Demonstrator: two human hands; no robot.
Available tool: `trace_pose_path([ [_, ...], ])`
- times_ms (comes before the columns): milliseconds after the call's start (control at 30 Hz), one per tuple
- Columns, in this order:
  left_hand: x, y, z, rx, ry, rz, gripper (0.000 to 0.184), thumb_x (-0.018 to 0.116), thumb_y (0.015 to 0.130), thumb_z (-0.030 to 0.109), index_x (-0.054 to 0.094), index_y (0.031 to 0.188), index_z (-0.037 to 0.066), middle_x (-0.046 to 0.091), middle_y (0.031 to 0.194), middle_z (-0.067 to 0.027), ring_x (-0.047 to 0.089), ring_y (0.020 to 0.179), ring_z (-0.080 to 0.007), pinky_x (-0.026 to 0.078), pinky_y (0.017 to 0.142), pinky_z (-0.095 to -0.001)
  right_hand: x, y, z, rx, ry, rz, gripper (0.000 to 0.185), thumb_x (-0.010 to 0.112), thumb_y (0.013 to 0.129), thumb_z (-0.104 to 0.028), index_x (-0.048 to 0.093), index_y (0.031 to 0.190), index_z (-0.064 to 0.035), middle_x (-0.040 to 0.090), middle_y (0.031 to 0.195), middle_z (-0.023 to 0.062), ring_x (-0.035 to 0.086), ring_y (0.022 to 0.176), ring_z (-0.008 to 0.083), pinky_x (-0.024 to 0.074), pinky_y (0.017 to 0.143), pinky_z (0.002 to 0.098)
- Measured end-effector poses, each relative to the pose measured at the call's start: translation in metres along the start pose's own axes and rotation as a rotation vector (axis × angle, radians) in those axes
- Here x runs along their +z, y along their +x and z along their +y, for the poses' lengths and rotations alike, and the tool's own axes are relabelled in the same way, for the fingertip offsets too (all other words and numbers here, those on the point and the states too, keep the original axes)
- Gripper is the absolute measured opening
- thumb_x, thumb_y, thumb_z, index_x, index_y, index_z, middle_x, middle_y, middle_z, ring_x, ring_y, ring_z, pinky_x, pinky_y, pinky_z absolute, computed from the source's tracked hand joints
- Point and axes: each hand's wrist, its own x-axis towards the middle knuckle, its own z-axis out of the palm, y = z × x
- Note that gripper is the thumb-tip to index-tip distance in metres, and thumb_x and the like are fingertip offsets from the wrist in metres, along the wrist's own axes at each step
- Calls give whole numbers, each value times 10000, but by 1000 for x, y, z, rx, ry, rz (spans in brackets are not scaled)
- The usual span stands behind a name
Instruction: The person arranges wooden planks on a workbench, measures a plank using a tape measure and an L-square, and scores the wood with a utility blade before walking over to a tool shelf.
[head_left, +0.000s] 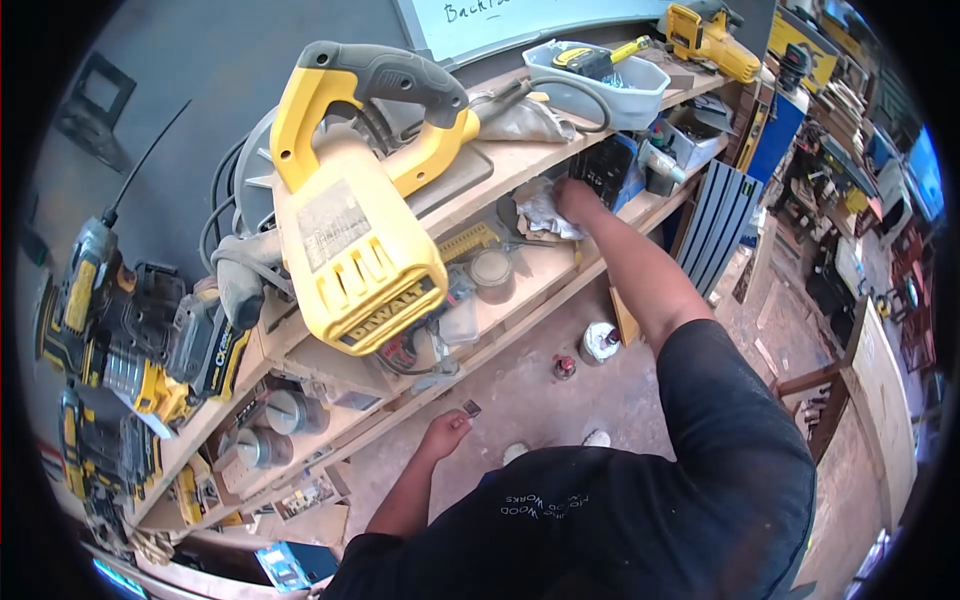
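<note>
My right hand (575,203) reaches onto the middle shelf, its fingers closed at a crumpled white cloth or paper (543,212); what the fingertips grip is partly hidden. Beside it on the shelf are a dark blue case (606,168) and, to the left, a round tin (492,275). Low in front of my body, my left hand (446,435) pinches a small dark square piece (471,408) between thumb and fingers.
A large yellow saw (360,230) sits on the top shelf (530,150), near a translucent bin (600,85). Cordless drills (85,275) stand at the left. A white can (600,343) and a small red bottle (564,368) are on the floor. Wood panels (875,410) lean at the right.
</note>
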Motion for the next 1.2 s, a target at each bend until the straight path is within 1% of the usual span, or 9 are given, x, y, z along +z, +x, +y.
trace_pose_path([
  [167,-24,0,-32,0,-32,-13,171,673,852,189,645,919,33,567,708,-9,517,665,-91,440,629,-249,-42,-57,-18,-139,182,-80,384,681,814,-352,682,1044,-44,691,898,155,657,819,248,499,781,338],
  [267,-34,-9,-50,3,27,-11,181,680,845,194,649,921,33,586,718,-28,538,673,-106,451,643,-256,-41,-62,-6,-197,308,-132,410,666,818,-414,692,1007,-51,689,870,171,657,795,311,495,731,382],
  [433,-36,-2,-58,-38,61,-37,201,690,834,213,654,918,34,592,720,-51,549,674,-130,457,650,-266,-67,-60,-24,181,686,7,357,546,945,-368,694,953,-44,608,700,40,482,664,105,444,657,291],
  [667,-22,-2,-27,-15,57,14,213,682,841,233,655,919,36,591,726,-45,547,678,-131,458,656,-275,-73,-39,-40,217,1239,260,347,513,966,-324,645,1039,-11,630,912,29,537,779,132,449,748,283],
  [733,-18,-5,-25,-25,60,31,217,680,844,236,654,921,35,588,724,-42,545,677,-130,457,653,-276,-71,-43,-64,225,1137,242,337,500,970,-311,644,1077,-26,647,979,53,541,839,119,448,763,278],
  [867,-4,-18,-29,-77,80,46,214,677,849,228,650,930,31,563,702,-10,513,658,-103,440,627,-260,-80,-65,-116,-97,823,-311,345,533,934,-310,648,1060,-10,668,967,94,591,855,188,472,793,324],
  [933,-1,-27,-29,-90,54,53,206,675,852,220,650,932,32,551,692,5,496,647,-89,429,613,-250,-69,-57,-106,-149,746,-287,314,538,907,-251,645,1072,-7,682,977,150,647,877,286,491,805,366],
  [1000,4,-35,-25,-125,-7,92,180,675,858,202,652,923,36,525,680,34,457,630,-64,399,585,-230,-51,-38,-76,11,426,190,254,544,872,-191,666,1030,-34,651,1045,221,646,949,330,505,831,397],
  [1200,13,-70,-28,-182,-36,197,156,684,857,184,650,898,37,492,665,61,422,611,-50,372,565,-217,-26,2,-16,-38,-127,-129,291,461,839,-88,673,1027,-22,647,1073,207,637,986,344,506,870,419],
])
